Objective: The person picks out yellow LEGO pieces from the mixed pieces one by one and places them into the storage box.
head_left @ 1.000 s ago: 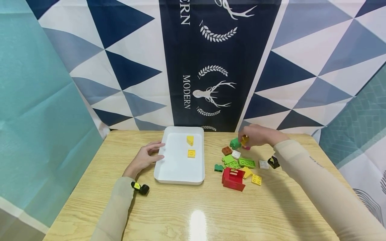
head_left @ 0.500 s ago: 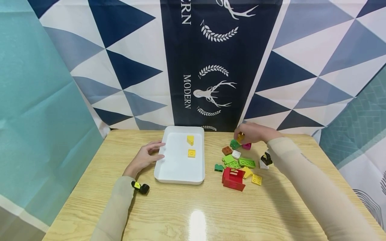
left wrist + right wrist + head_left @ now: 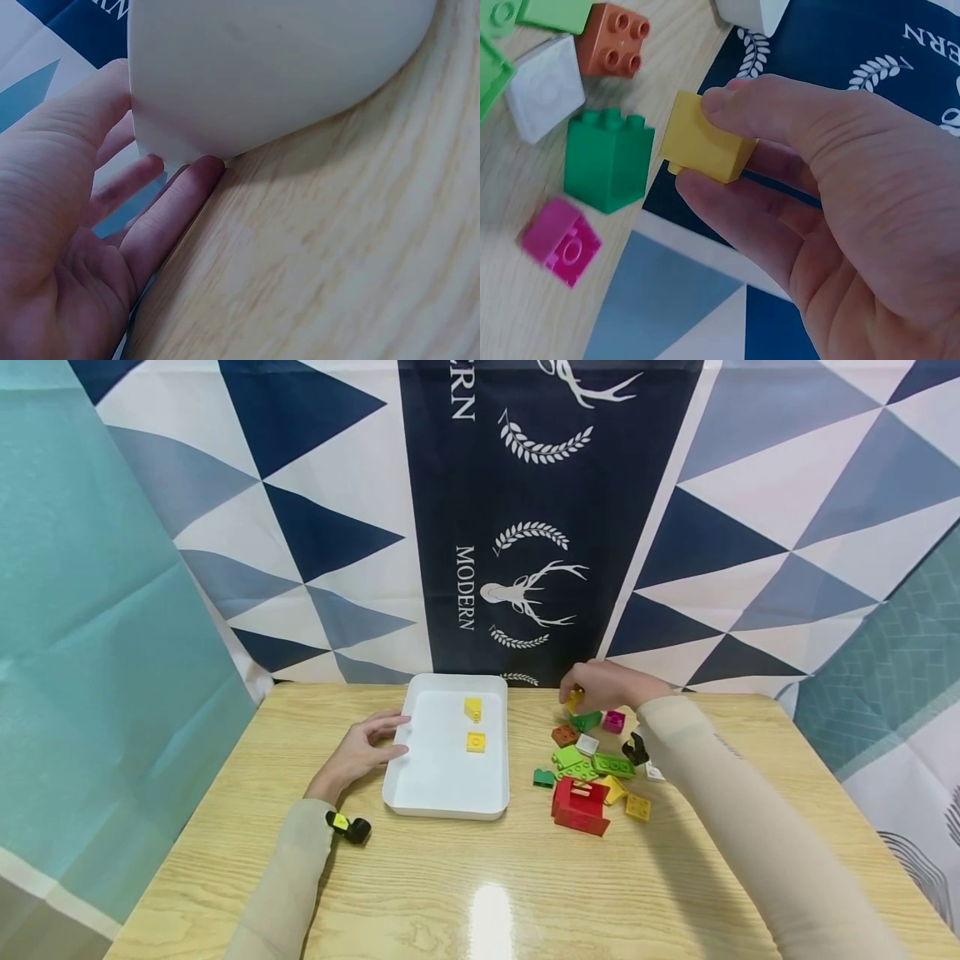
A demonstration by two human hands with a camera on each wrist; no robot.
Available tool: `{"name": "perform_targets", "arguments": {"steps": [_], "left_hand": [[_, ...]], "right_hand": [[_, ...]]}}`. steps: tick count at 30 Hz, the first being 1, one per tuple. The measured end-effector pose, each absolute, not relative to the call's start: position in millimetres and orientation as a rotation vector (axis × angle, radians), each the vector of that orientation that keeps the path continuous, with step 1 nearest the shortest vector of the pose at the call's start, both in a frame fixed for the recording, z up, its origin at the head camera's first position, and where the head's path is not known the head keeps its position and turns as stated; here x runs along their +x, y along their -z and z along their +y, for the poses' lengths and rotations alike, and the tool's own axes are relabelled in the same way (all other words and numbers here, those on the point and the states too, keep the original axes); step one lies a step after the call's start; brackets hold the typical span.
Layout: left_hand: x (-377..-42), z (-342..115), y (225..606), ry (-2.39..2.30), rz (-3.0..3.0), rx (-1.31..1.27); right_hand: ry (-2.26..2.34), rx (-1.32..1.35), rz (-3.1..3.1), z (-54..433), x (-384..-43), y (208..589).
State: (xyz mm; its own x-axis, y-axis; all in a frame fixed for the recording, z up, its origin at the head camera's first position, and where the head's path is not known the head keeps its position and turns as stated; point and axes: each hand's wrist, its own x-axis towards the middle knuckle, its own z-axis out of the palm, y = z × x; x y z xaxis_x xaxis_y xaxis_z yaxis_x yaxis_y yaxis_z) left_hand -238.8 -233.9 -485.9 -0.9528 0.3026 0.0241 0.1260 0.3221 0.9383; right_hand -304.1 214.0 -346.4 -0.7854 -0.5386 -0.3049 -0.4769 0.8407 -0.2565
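Note:
My right hand (image 3: 606,683) pinches a yellow toy building brick (image 3: 705,139) between thumb and fingers, close over the far side of the brick pile. Just below it in the head view stands a green brick (image 3: 587,721), with a magenta brick (image 3: 614,721) beside it. At the left, my left hand (image 3: 365,752) touches the side of a white tray (image 3: 397,804), fingers spread and relaxed along its rim. In the left wrist view its fingertips (image 3: 206,171) rest right at the tray's lower edge. Inside the tray lie a yellow sloped brick (image 3: 473,709) and a yellow square brick (image 3: 476,742).
On the table (image 3: 420,893) to the tray's right are a brown brick (image 3: 564,735), white bricks (image 3: 587,744), several green pieces (image 3: 613,766), a small dark green brick (image 3: 543,778), a red house-shaped piece (image 3: 581,810) and yellow bricks (image 3: 638,807). A patterned cloth (image 3: 517,527) hangs behind.
My right hand has moved left with the yellow brick, from beside the green brick to above it, uncovering the magenta brick. My left hand and the tray have stayed in place.

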Motion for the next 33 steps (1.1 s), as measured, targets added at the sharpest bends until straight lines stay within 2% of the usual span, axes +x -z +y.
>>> {"name": "perform_targets", "arguments": {"steps": [13,33], "left_hand": [[-239,-232,485,-1.708,2.421,0.372],[-239,-232,485,-1.708,2.43,0.391]], "right_hand": [[0.254,-0.729,2.624,183,-302,344],[0.202,-0.841,2.597,122,-301,346]]}}
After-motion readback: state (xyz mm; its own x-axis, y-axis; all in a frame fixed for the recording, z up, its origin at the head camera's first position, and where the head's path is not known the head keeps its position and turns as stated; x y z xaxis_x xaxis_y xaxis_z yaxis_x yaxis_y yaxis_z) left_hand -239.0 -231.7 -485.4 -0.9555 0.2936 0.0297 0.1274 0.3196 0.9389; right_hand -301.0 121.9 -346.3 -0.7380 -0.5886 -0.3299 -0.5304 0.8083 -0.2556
